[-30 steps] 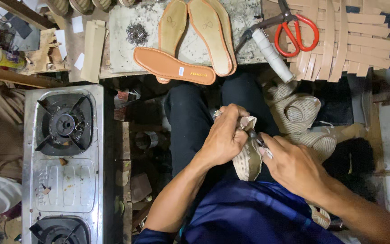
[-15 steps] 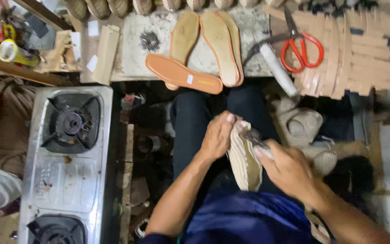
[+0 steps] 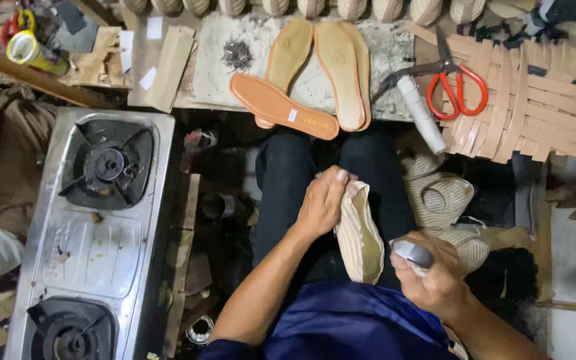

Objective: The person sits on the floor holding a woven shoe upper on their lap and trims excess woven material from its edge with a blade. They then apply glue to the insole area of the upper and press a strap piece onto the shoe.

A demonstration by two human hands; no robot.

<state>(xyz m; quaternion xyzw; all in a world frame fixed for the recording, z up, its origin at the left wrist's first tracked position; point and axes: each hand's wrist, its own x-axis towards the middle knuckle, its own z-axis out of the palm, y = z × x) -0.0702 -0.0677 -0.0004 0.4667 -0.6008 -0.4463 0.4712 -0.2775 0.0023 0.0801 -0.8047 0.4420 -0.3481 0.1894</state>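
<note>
Left hand (image 3: 321,203) clamps the cream woven shoe upper (image 3: 358,233) against the lap, steadying it, while right hand (image 3: 435,280) grips a small grey tool (image 3: 413,253), pulled clear.

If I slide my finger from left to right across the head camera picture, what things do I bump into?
Gas stove → left hand → woven shoe → right hand holding a small grey tool → pile of woven shoes.
</note>
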